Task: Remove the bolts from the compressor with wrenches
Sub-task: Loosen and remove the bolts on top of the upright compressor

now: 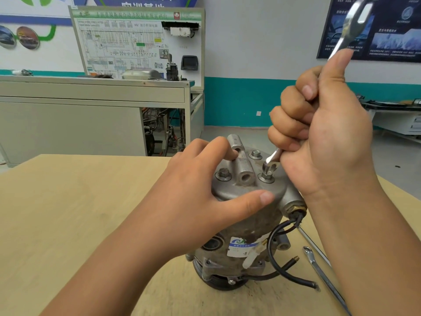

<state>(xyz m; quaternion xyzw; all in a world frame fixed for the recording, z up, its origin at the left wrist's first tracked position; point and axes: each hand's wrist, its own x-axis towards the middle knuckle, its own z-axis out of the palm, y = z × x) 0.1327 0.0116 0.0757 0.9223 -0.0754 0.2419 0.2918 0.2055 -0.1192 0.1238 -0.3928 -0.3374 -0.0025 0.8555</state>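
tan table (68,213) | compressor (232,190) upright | right hand (330,137) grips wrench (350,28) | teal-banded wall (262,53)

- "HV" in dark letters, followed by a few Chinese characters, on the white board (136,42) at the back, above its wiring diagram.
- Along the board's green header (127,14): one line of Chinese characters, too blurred to read, with a red logo (176,15) at the right end.
- On the blue banner (141,1) at the top: large white Chinese characters, cut off by the frame edge.
- On the compressor (241,190): a white sticker (237,250) with a blue band, a blue-green swirl and small print, unreadable.
- On the dark poster (387,42) at right: white Chinese headings, too small to read.
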